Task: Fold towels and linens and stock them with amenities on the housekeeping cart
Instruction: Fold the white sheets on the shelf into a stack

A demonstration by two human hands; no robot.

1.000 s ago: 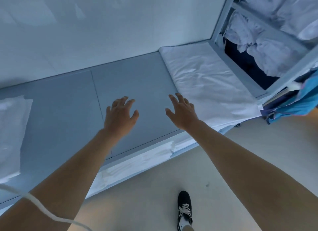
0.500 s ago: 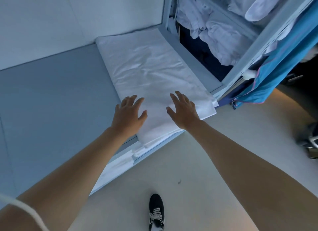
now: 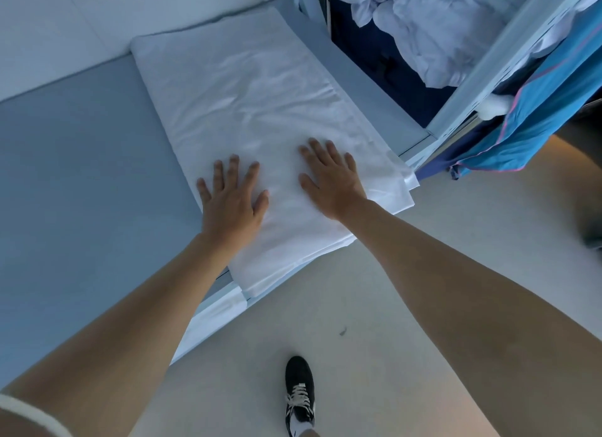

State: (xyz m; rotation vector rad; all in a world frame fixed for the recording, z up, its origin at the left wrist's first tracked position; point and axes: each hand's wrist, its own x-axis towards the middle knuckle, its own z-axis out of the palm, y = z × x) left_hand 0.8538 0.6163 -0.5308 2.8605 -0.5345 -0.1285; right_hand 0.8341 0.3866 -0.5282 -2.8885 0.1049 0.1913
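Note:
A folded white sheet [image 3: 247,88] lies as a long strip across the right end of the grey-blue table [image 3: 81,182], its near end hanging slightly over the front edge. My left hand [image 3: 229,197] rests flat on the sheet's near left edge, fingers spread. My right hand [image 3: 330,176] lies flat on the sheet a little to the right, fingers spread too. Neither hand grips the cloth. To the right stands the housekeeping cart [image 3: 472,88] with crumpled white linens [image 3: 420,29] on its shelf.
A blue fabric bag [image 3: 537,127] hangs from the cart's near side. A white wall [image 3: 97,23] runs behind the table. My black shoe [image 3: 299,391] is on the pale floor below. A dark object [image 3: 589,189] sits at the right border.
The view swung right and both hands moved from over the bare table onto the folded sheet, going from hovering to lying flat on it.

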